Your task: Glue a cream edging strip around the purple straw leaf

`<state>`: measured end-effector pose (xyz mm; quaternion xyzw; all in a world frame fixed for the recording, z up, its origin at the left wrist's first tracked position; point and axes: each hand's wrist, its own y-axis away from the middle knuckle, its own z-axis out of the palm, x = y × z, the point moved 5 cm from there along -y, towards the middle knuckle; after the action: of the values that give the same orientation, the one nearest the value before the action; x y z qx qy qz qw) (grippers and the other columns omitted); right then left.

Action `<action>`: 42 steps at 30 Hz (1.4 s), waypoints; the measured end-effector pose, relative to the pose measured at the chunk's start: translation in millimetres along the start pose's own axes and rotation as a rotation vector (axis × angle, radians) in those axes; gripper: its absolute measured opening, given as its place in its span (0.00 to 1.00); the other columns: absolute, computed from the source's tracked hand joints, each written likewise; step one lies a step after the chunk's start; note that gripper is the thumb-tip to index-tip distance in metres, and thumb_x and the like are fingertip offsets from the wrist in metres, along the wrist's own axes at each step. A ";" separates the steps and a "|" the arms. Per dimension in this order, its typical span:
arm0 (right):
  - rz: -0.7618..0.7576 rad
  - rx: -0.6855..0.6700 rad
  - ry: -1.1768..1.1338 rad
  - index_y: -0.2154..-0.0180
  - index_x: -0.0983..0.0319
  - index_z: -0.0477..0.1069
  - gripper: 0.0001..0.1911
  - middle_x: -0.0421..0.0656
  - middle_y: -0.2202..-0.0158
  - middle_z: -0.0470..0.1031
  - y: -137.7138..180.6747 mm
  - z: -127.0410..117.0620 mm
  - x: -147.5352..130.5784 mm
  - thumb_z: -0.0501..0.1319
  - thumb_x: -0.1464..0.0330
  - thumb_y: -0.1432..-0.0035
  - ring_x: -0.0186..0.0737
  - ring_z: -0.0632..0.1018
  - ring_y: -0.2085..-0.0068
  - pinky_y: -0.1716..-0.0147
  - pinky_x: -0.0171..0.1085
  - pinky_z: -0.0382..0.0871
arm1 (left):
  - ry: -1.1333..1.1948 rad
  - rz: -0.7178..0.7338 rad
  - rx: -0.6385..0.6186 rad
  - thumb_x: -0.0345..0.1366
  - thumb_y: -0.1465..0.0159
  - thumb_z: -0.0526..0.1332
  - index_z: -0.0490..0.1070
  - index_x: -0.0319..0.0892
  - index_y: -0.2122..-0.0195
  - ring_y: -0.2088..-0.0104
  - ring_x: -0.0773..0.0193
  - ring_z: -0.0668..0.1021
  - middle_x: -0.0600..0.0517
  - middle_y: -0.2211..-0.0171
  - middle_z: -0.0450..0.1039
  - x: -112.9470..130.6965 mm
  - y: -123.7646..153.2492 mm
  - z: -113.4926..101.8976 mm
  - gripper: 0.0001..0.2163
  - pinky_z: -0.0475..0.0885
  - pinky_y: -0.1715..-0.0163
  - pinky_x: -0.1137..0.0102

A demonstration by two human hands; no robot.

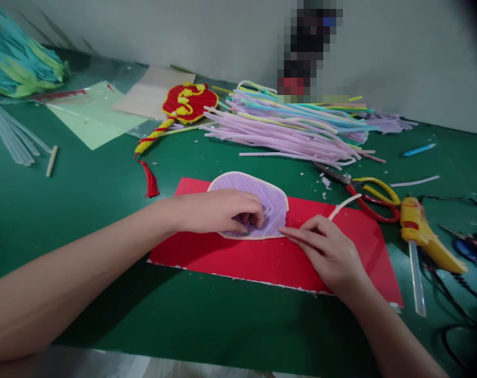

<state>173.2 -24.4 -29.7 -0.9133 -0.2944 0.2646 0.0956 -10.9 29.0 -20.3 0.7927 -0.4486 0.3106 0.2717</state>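
A purple fan-shaped piece [257, 197] with a cream rim lies on a red sheet [262, 260] on the green table. My left hand [218, 210] rests on the piece's near left side, fingers curled down onto it. My right hand [325, 249] sits at the piece's right edge, fingers pressed together on a cream strip [342, 205] that runs along the rim and trails off up to the right.
A yellow glue gun [423, 231] and red-and-yellow scissors [370, 191] lie right of the red sheet, with black cables [454, 294] beyond. A heap of purple and coloured strips [293, 128] and a finished red fan with tassel [183, 105] lie behind. Clear sticks [13, 139] lie far left.
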 end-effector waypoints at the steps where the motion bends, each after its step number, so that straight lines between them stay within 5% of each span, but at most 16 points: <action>1: 0.002 0.000 0.001 0.56 0.55 0.77 0.15 0.42 0.70 0.69 0.0 0.1 0.1 0.55 0.74 0.38 0.35 0.71 0.68 0.71 0.34 0.67 | -0.002 -0.002 0.001 0.23 0.41 0.57 0.71 0.42 0.60 0.59 0.66 0.73 0.52 0.59 0.73 0.0 0.0 0.1 0.10 0.62 0.62 0.74; 18: 0.023 -0.012 -0.003 0.56 0.54 0.77 0.15 0.43 0.70 0.69 0.5 1.0 1.6 0.54 0.73 0.37 0.35 0.72 0.68 0.71 0.34 0.68 | 0.014 0.030 0.020 0.25 0.36 0.54 0.72 0.43 0.61 0.58 0.69 0.73 0.54 0.59 0.74 -4.1 -1.6 -0.6 0.10 0.63 0.59 0.76; 42: 0.030 -0.009 -0.017 0.55 0.51 0.77 0.17 0.42 0.70 0.69 -0.4 -0.1 0.8 0.55 0.74 0.38 0.35 0.71 0.68 0.72 0.34 0.66 | 0.016 -0.001 0.074 0.25 0.40 0.58 0.73 0.43 0.63 0.64 0.68 0.73 0.54 0.63 0.73 -4.4 -2.7 1.5 0.08 0.63 0.65 0.75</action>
<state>173.6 -23.7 -29.8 -0.9159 -0.2824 0.2723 0.0851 -10.0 31.5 -24.9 0.7998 -0.4344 0.3333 0.2461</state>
